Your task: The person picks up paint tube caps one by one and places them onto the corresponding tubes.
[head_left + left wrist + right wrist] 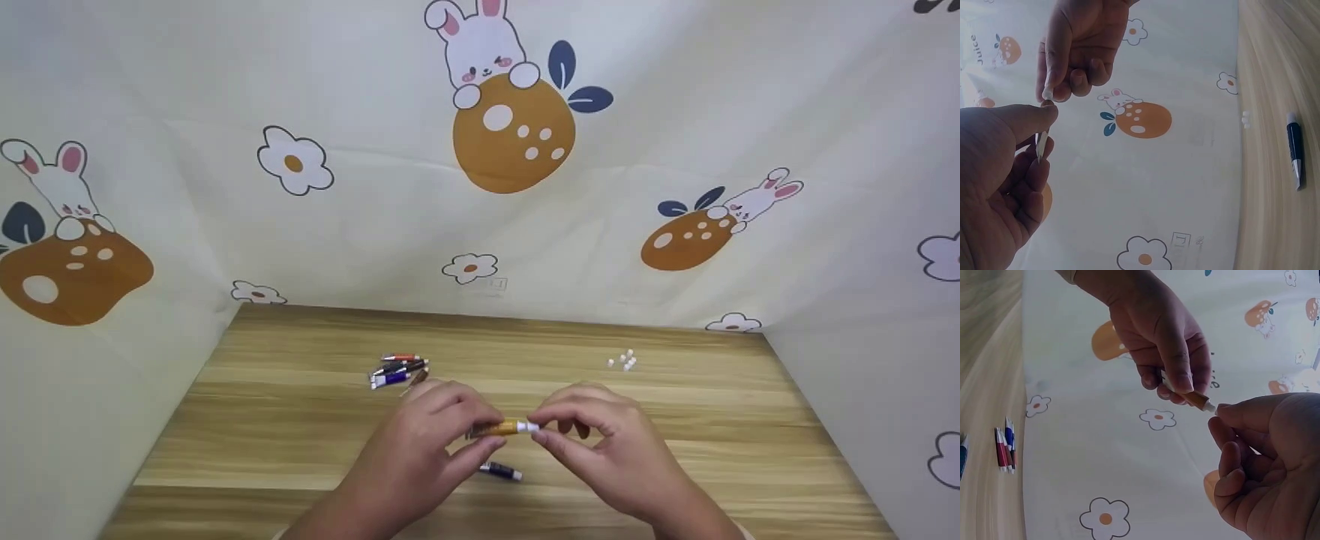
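The worktop (300,420) looked like light wood or a wood-pattern laminate, with long grain lines and a smooth, slightly satin finish. The backdrop (675,112) around it seemed to be a thin printed cloth or plastic sheet, matt, with soft folds. The small orange tube (501,428) appeared smooth and a little glossy, with a white cap that looked like plastic. The loose tubes (397,369) had a similar shiny skin.
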A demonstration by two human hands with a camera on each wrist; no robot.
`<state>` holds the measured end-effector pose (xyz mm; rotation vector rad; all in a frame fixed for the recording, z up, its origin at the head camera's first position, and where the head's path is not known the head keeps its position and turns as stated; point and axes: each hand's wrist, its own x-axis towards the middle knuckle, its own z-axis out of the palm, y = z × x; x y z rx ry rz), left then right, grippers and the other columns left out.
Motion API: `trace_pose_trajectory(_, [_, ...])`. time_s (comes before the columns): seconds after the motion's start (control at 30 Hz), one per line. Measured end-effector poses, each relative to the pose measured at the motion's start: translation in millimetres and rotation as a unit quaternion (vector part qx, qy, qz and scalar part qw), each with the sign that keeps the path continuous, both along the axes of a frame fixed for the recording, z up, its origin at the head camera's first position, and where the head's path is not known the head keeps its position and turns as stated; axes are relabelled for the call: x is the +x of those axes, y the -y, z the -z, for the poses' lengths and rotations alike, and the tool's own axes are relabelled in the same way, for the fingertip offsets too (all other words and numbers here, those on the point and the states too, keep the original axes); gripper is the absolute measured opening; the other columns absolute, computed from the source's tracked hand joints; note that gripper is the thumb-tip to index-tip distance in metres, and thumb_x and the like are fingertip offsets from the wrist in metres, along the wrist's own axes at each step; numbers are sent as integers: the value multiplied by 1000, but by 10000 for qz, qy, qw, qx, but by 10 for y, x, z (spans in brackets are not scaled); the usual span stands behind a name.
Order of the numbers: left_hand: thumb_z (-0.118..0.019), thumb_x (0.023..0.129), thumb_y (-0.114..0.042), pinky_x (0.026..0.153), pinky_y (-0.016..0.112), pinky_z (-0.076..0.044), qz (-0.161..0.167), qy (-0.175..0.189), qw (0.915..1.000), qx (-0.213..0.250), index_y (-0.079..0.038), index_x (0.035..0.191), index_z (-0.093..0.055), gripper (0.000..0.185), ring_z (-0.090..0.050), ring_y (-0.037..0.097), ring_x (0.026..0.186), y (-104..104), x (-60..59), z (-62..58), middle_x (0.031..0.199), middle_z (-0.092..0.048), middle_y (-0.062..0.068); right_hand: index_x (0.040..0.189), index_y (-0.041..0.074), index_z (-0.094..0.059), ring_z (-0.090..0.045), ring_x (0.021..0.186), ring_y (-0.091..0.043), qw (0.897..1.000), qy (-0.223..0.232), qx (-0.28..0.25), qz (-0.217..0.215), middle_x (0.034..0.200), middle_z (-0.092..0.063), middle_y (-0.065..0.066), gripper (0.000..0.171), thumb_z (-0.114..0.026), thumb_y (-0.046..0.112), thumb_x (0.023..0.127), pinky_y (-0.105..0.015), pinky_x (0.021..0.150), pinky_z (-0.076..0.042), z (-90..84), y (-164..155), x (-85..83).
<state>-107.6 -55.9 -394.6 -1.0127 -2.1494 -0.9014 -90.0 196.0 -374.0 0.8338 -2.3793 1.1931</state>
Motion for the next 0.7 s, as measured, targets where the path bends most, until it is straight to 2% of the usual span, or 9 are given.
trace_pose_trajectory(0.2, [-90, 88, -24, 88, 26, -57, 15, 6, 10000, -43, -26, 104, -78, 20, -66, 2, 98, -6, 8, 0, 105, -74, -18, 104, 29, -82, -64, 80, -3, 9999, 68, 96, 26, 100, -78, 12, 15, -84, 18, 94, -25, 65, -54, 7, 11, 2])
trace_pose_trajectory(0.53, [-90, 88, -24, 89, 25, -57, 50, -79, 10000, -34, -25, 104, -77, 20, -67, 3, 97, -9, 10, 5, 104, -74, -17, 102, 35, -82, -62, 80, 0, 9975, 564, 331, 278, 98, -75, 19, 6, -81, 32, 97, -23, 68, -53, -11, 28, 13])
trace_pose_trajectory(0.7, [-90, 88, -25, 89, 20, -55, -3, -69, 9999, -115, -26, 102, -78, 19, -67, 1, 97, -10, 12, 2, 103, -73, -18, 99, 36, -82, -59, 77, 1, 9966, 649, 402, 321, 92, -72, 21, 3, -80, 33, 98, -22, 66, -52, -12, 30, 12])
